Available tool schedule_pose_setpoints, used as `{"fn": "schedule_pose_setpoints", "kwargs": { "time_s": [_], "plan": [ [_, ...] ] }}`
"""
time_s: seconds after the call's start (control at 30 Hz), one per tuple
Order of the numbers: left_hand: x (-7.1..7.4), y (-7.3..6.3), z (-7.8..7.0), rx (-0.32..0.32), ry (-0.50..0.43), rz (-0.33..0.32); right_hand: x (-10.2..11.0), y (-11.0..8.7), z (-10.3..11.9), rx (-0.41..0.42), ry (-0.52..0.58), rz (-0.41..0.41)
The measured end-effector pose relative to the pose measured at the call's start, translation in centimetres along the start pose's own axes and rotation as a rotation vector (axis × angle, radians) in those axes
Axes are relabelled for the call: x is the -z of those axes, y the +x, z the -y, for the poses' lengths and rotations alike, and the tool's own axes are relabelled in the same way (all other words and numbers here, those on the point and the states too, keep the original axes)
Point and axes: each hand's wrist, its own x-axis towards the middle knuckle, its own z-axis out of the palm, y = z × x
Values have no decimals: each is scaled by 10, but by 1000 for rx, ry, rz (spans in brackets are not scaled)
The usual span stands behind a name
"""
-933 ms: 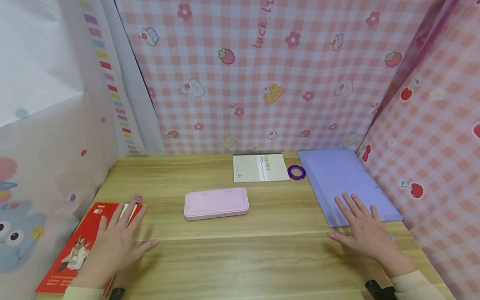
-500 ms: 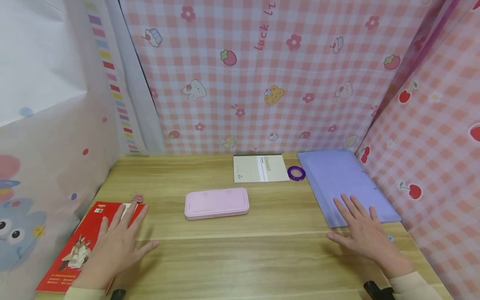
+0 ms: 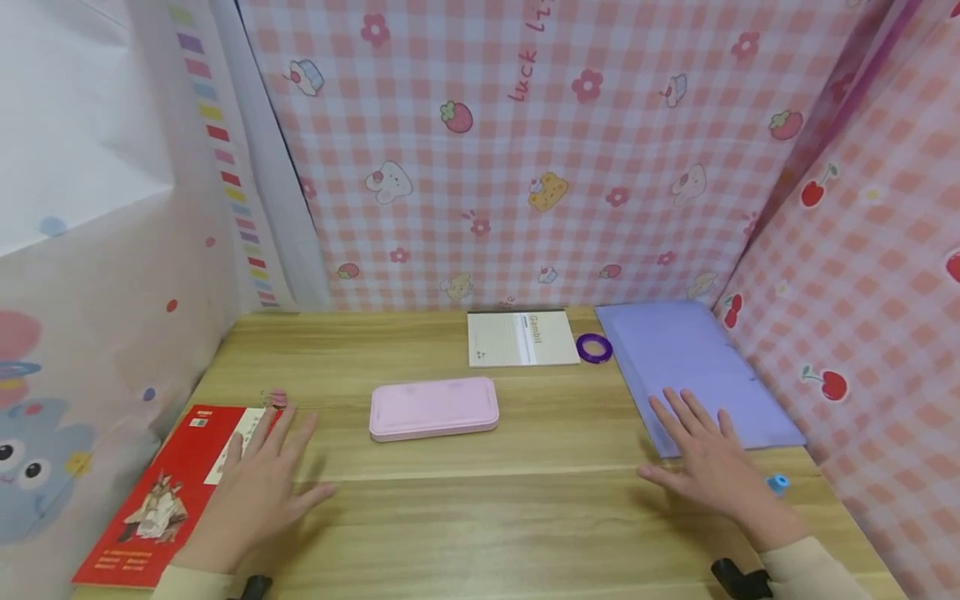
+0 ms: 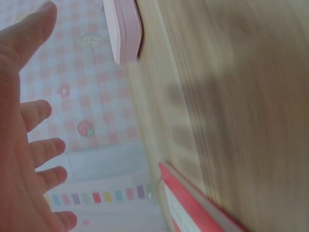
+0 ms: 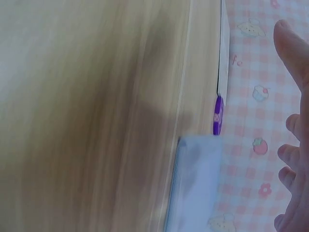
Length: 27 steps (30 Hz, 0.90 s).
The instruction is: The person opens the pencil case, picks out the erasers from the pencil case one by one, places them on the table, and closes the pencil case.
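My left hand [image 3: 258, 492], fingers spread and holding nothing, hovers over the right side of a red book [image 3: 161, 508]. In the left wrist view a corner of the red book [image 4: 188, 205] lies below the hand. My right hand [image 3: 705, 467] is likewise spread, raised above the near edge of a purple folder [image 3: 690, 367]. The right wrist view has the folder [image 5: 195, 183] lying under that hand. Between the hands, farther back, lies a pink pencil case [image 3: 433, 408]. A small pink clip [image 3: 277, 398] sits just beyond the left fingertips.
Toward the back of the wooden table [image 3: 480, 533] lie a notepad [image 3: 522, 338] marked "Gambit" and a purple tape roll [image 3: 594, 348]. A small blue object [image 3: 778, 483] is partly behind the right hand. Patterned cloth walls [image 3: 495, 150] enclose the table's back and sides.
My left hand has shifted slightly right, uncovering more of the red book. My right hand has drifted a little left, showing more of the blue object. The objects stay put.
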Motion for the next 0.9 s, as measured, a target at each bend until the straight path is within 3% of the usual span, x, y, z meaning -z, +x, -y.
{"fn": "schedule_pose_setpoints", "kwargs": {
  "time_s": [0.27,0.63,0.9],
  "plan": [
    [-17,31,-23,-77,-26,9,-13,33,29,58,14,20],
    [-55,82,-35,-116,-45,84,-50,105,107,205,22,75],
    [-71,110,-51,-159,-44,153,-70,149,150,328,7,120]
  ]
}}
